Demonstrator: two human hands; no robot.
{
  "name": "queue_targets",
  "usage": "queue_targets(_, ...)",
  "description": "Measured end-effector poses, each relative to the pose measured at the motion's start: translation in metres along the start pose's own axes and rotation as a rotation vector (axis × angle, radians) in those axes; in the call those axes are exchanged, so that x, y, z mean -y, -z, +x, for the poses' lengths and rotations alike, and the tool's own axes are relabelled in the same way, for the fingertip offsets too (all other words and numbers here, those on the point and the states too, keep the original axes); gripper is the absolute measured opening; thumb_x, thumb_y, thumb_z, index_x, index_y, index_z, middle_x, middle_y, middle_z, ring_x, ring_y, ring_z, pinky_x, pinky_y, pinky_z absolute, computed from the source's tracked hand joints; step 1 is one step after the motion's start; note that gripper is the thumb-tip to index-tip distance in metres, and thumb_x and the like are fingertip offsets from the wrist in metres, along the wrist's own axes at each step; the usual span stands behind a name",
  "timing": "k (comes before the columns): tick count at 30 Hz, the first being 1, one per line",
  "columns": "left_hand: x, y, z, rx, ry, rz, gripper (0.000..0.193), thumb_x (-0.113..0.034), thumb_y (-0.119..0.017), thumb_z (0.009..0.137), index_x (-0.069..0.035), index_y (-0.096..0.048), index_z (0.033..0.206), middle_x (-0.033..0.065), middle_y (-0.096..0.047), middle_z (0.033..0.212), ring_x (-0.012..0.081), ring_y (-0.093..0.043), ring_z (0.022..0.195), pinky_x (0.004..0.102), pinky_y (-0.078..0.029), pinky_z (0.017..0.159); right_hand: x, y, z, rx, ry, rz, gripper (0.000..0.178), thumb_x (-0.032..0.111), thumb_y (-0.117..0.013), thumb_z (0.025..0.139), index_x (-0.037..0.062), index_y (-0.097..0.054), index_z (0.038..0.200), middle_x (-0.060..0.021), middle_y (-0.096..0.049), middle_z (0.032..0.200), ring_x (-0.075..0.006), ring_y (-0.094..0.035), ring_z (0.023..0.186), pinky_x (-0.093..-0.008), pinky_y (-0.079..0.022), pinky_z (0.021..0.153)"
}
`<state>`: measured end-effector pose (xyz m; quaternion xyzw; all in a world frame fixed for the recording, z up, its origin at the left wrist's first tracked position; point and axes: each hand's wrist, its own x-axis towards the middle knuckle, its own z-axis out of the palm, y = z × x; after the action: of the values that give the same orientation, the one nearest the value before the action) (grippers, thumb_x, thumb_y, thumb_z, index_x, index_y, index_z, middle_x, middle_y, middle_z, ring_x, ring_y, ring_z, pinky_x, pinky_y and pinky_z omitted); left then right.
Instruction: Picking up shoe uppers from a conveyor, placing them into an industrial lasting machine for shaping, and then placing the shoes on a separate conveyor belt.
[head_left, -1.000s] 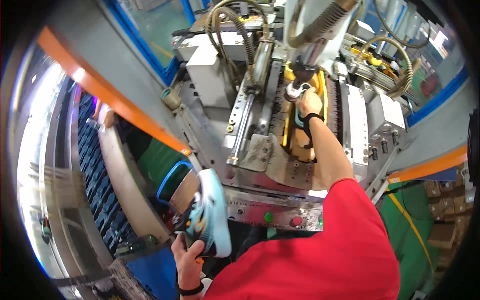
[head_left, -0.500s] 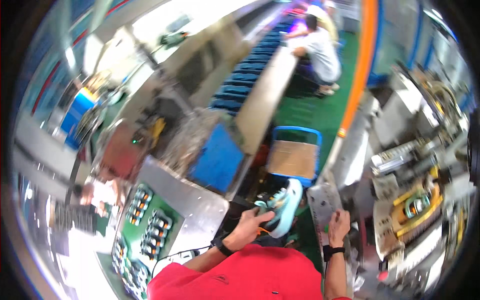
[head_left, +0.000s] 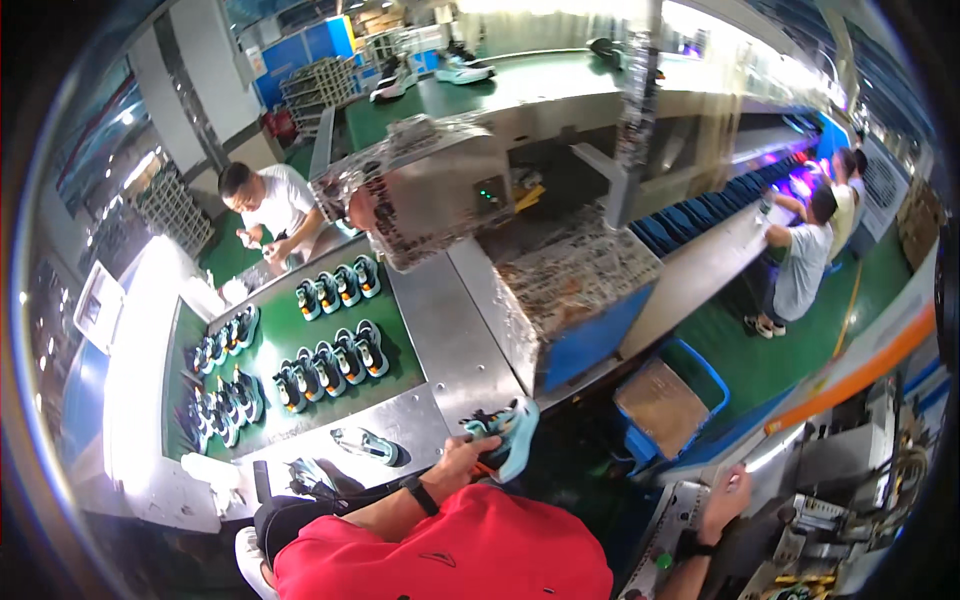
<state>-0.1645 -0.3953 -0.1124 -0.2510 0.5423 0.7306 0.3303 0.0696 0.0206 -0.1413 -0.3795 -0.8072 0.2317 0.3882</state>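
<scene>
My left hand (head_left: 463,456) grips a light blue sports shoe (head_left: 518,442) with a thick pale sole, tilted sole outward by the corner of a metal table (head_left: 430,285). Thumb and fingers are wrapped around the dark upper. My right hand (head_left: 727,500) hovers over a metal machine panel (head_left: 684,507) with a green button. Its fingers are curled loosely and I see nothing in them. Another pale shoe (head_left: 365,445) lies on the metal table edge. Beyond it, several similar shoes (head_left: 343,360) stand in rows on a green belt (head_left: 275,345).
A box-shaped machine with a blue side (head_left: 590,340) stands beyond the table corner. A blue-framed cart (head_left: 665,405) is at the right. Across the green belt a person (head_left: 280,205) works; other people (head_left: 803,255) sit along a far conveyor. An orange pipe (head_left: 840,375) runs at right.
My view has swung left, bringing the green belt with shoes into fuller sight. The left hand still carries the shoe, now beside the metal table. The right hand stays over the panel, fingers curled.
</scene>
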Motion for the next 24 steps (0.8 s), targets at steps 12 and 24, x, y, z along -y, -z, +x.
queue_targets(12,-0.181,0.174,0.275,-0.394,-0.350,-0.198,0.022,-0.005,-0.075,0.074,0.008,-0.066,0.090,0.0113,-0.067,0.083,0.0224,-0.066,0.067,0.0368,-0.055,0.057,0.496,-0.225,0.289,0.395,0.798,0.253,0.028,0.014,-0.065,0.091,0.0010,-0.063,0.116,-0.0090,-0.068,0.108,-0.0178,-0.063,0.101,-0.0297,-0.047,0.087)
queue_targets(24,-0.361,0.283,0.505,-0.703,-0.689,0.388,0.048,-0.010,-0.061,0.075,0.005,-0.052,0.120,0.0276,-0.061,0.111,0.0438,-0.060,0.102,0.0460,-0.049,0.088,0.692,-0.556,0.483,0.729,0.853,0.024,0.072,0.033,-0.073,0.085,-0.0073,-0.044,0.137,-0.0223,-0.061,0.124,-0.0276,-0.060,0.114,-0.0342,-0.046,0.095)
